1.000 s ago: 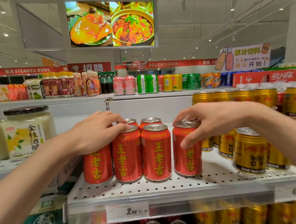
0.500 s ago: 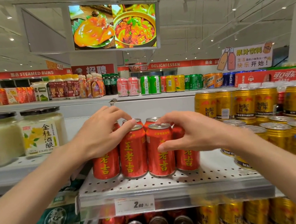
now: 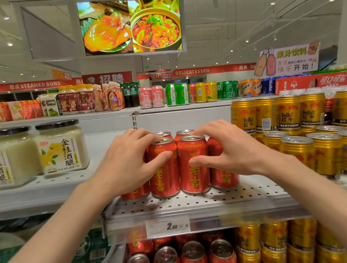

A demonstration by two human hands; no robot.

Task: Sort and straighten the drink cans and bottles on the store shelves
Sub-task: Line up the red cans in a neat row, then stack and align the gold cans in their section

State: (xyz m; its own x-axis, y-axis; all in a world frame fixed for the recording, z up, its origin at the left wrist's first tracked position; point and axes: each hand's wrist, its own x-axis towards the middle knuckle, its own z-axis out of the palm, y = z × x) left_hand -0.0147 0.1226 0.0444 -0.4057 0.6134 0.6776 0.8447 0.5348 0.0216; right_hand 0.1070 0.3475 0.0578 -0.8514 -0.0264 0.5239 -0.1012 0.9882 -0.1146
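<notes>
Hands closing on red cans from both sides, upper shelf.

Left hand (image 3: pixel 127 160) curled around the left flank of the red cans (image 3: pixel 178 164), thumb pressed on the front of the second can, fingers over its rim; right hand (image 3: pixel 227 150) curled the same way from the right, thumb on the third can, fingers over the tops. Cluster standing upright on the perforated shelf (image 3: pixel 201 201), long axis vertical, directly between both hands, touching each other, front row near the shelf edge above the price tag (image 3: pixel 167 226). Both hands about equally near. Gold cans (image 3: pixel 328 148) just beside on the right, jars (image 3: pixel 60 148) well apart on the left. Next move probably a squeeze inward and a small push to align the row.
</notes>
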